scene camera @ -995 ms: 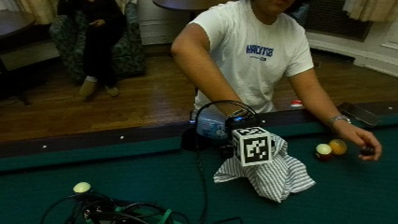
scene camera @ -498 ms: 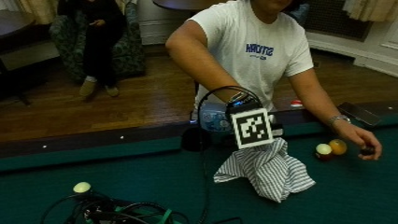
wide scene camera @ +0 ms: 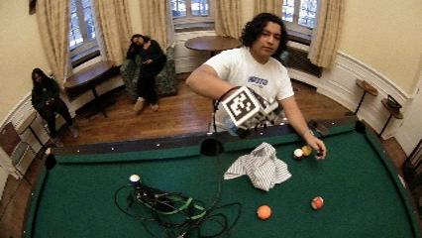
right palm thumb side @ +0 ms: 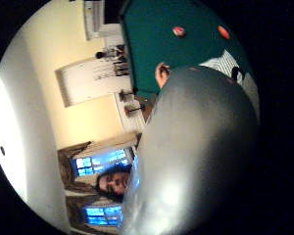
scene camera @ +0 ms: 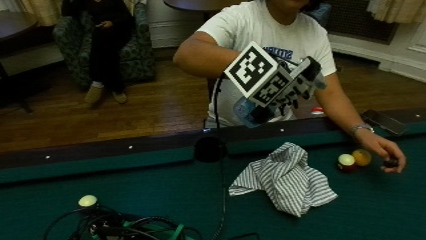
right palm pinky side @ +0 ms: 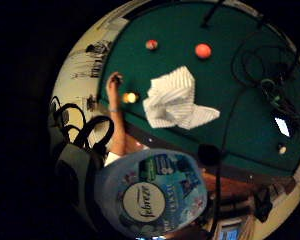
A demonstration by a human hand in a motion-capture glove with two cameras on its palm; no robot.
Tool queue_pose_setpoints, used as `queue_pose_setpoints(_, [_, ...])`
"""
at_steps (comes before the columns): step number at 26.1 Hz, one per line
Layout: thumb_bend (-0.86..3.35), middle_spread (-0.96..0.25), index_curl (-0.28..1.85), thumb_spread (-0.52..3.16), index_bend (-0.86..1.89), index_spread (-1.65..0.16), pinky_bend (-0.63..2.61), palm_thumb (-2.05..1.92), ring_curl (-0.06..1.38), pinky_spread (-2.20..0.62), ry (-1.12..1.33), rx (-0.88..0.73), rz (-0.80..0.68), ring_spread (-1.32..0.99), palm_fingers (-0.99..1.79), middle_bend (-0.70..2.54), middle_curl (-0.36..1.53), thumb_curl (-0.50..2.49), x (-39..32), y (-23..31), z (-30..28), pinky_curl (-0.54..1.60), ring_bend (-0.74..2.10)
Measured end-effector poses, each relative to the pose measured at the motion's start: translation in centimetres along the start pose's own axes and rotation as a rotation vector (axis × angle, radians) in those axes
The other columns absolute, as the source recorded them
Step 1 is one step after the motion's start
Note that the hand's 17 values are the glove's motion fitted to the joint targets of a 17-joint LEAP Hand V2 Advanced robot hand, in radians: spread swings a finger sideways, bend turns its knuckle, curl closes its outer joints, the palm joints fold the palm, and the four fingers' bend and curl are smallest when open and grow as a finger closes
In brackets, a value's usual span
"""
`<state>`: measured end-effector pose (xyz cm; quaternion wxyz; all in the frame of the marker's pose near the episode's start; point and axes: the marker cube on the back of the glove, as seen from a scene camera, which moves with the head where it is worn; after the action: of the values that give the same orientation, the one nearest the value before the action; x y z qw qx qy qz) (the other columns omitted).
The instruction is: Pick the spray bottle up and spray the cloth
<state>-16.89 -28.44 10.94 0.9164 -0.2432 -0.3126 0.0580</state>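
Observation:
In the outside view my gloved right hand (scene camera: 298, 86) grips the spray bottle (scene camera: 247, 113) in the air above the table's near rail, tilted, with its pale blue base low. The striped white cloth (scene camera: 286, 181) lies crumpled on the green felt below and a little in front of the hand. From the little finger side palm view the bottle's labelled body (right palm pinky side: 150, 194) is close to the palm and the cloth (right palm pinky side: 177, 100) lies apart on the felt. The bottle's grey side (right palm thumb side: 196, 147) fills much of the thumb side view.
The person's bare left hand (scene camera: 387, 151) rests on the felt beside two balls (scene camera: 353, 160). A tangle of cables (wide scene camera: 171, 208) and a white ball (wide scene camera: 133, 178) lie at the left. Two orange-red balls (wide scene camera: 264, 211) sit nearer the table's middle. The wooden rail (scene camera: 133, 150) runs under the arm.
My right hand has lifted the bottle from just above the cloth's top to well above the rail. The cloth and the bare hand have stayed put.

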Motion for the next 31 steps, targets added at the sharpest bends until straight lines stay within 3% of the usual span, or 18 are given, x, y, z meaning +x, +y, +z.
queue_pose_setpoints(10, [-0.03, -0.18, 0.58, 0.3, 0.4, -0.25, 0.46, 0.95, 0.49, -0.29, -0.275, 0.179, -0.346, -0.2, 1.39, 0.7, 0.56, 0.84, -0.8, 1.4, 2.8, 0.42, 0.77])
queue_pose_setpoints(19, [-0.03, -0.18, 0.59, 0.3, 0.4, -0.25, 0.46, 0.95, 0.49, -0.29, -0.322, 0.269, -0.404, -0.2, 1.39, 0.7, 0.55, 0.85, 0.7, -1.1, 8.1, 0.42, 0.77])
queue_pose_setpoints(31, [-0.03, -0.18, 0.59, 0.3, 0.39, -0.25, 0.46, 0.95, 0.49, -0.29, -0.419, 0.317, -0.47, -0.2, 1.39, 0.7, 0.55, 0.86, -2.0, -9.1, 18.1, 0.42, 0.77])
